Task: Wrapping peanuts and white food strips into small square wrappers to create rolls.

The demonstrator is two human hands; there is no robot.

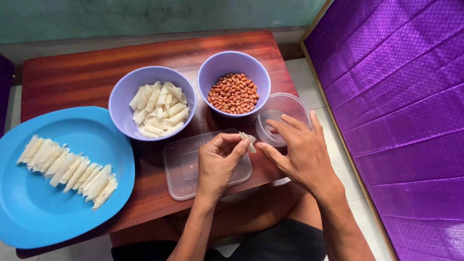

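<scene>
Pinched between left hand (220, 162) thumb and forefinger: small pastry wrapper piece (249, 141), long axis toward 4 o'clock. Right hand (299, 152), fingers spread and holding nothing, touches it from 3 o'clock, over clear cup (285, 108).

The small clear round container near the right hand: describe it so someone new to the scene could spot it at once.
Start at the dark red wooden table and go to its right edge, beside the purple quilted panel. The small clear round plastic container sits there, just right of the lilac bowl of peanuts, with the right hand over its near rim. Unlike both lilac bowls, it is see-through.
</scene>
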